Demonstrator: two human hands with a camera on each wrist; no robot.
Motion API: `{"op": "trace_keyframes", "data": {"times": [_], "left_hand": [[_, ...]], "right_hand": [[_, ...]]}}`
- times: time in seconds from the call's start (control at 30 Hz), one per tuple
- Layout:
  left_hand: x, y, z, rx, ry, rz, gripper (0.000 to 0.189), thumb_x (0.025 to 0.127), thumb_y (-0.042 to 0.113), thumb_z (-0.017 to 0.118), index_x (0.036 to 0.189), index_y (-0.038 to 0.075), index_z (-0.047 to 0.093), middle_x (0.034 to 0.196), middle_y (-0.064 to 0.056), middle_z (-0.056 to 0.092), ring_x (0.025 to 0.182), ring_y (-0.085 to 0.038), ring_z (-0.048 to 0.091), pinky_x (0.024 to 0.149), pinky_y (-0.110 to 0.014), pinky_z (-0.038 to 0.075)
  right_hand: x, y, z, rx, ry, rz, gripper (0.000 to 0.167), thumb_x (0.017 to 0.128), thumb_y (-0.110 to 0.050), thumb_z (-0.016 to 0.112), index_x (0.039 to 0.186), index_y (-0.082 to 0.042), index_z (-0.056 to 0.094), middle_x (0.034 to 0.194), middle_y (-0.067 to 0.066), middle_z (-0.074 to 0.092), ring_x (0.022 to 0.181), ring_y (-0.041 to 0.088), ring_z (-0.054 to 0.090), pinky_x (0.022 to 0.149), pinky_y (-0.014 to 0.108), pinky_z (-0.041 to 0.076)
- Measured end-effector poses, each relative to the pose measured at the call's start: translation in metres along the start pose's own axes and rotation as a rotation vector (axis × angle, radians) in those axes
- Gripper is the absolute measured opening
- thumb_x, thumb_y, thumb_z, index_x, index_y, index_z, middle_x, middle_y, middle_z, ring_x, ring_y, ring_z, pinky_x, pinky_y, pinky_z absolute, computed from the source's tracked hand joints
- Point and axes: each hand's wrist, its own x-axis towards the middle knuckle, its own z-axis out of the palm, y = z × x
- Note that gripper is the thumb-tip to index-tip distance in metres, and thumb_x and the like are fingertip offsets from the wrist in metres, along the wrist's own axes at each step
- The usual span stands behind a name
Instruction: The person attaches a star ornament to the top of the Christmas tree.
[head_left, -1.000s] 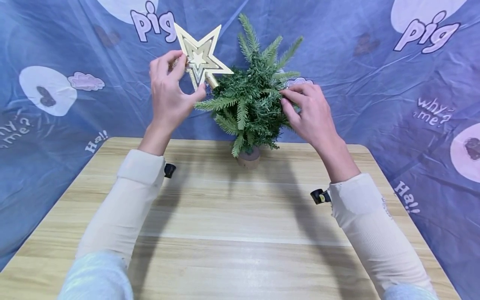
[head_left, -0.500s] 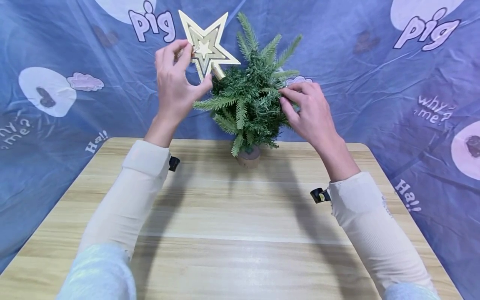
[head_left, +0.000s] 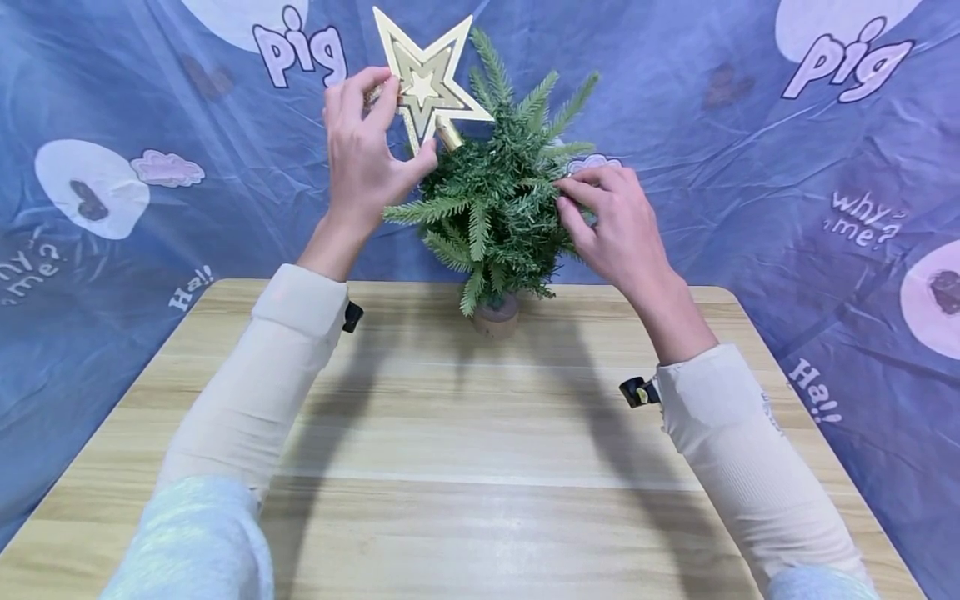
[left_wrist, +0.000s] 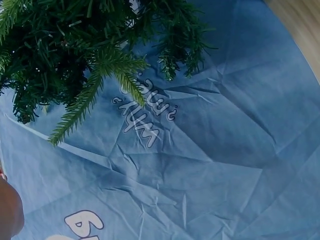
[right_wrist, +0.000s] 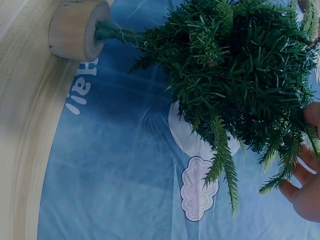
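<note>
A small artificial Christmas tree stands upright near the table's back edge on a round wooden base. My left hand holds a gold star tree topper by its left side, thumb low and fingers above. The topper's short gold tube points down and overlaps the tree's upper left foliage in the head view. On the tree's right side, my right hand pinches a branch between thumb and fingers. The left wrist view catches green branches and only a bit of the hand.
A light wood-grain table lies beneath both arms. Right behind it and along the sides hangs a blue printed cloth. A black wrist camera juts from the right cuff, another from the left.
My left hand has carried the star up and to the right, bringing it closer to the tree's top. The right hand stays at the same branch.
</note>
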Motion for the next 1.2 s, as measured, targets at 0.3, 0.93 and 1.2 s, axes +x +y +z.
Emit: {"op": "trace_keyframes", "data": {"times": [0.3,0.93,1.2], "left_hand": [[0.007,0.0,0.005,0.015,-0.012,-0.002,0.062,0.088,0.034,0.071,0.132,-0.008,0.06,0.136,-0.022,0.056,0.123,-0.035,0.045,0.11,-0.032,0.027],[0.017,0.004,0.024,-0.037,0.02,-0.04,0.062,0.084,0.03,0.076,0.133,-0.005,0.062,0.137,-0.018,0.056,0.123,-0.031,0.044,0.111,-0.03,0.025],[0.023,0.01,0.029,-0.041,-0.017,-0.078,0.064,0.086,0.033,0.075,0.138,-0.002,0.059,0.141,-0.014,0.054,0.129,-0.026,0.041,0.113,-0.027,0.021]], "right_hand": [[0.001,0.0,0.0,-0.002,-0.005,0.0,0.03,0.101,-0.017,0.06,0.124,-0.002,0.071,0.125,0.016,0.066,0.115,0.037,0.052,0.094,0.049,0.043],[0.001,-0.001,0.001,0.005,-0.012,0.015,0.03,0.102,-0.018,0.059,0.125,-0.003,0.071,0.125,0.016,0.066,0.118,0.036,0.052,0.097,0.049,0.043],[-0.001,0.0,0.001,0.007,-0.008,0.015,0.03,0.102,-0.017,0.059,0.125,-0.003,0.071,0.125,0.015,0.066,0.119,0.036,0.052,0.098,0.049,0.043]]}}
